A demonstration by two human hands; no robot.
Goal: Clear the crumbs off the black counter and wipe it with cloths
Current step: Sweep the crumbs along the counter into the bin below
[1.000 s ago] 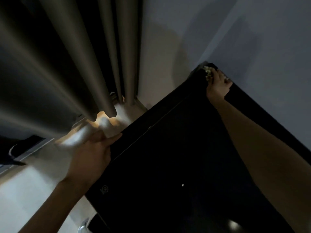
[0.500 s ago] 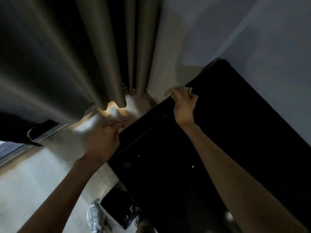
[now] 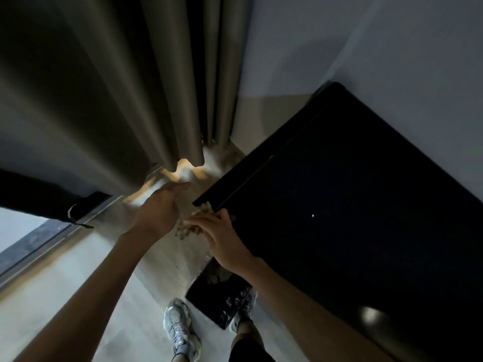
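Covering hand: right hand (image 3: 225,239), fingers nearly straight, laid over the pale, lumpy beige crumbs (image 3: 187,229)
Crumbs: heaped at the edge of the glossy, flat black counter (image 3: 339,184)
Left hand (image 3: 159,210): spread wide, palm cupped, just beside them

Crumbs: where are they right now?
Head view, lower centre: the crumbs are bunched between the left hand and the right hand, just off the left edge of the black counter.
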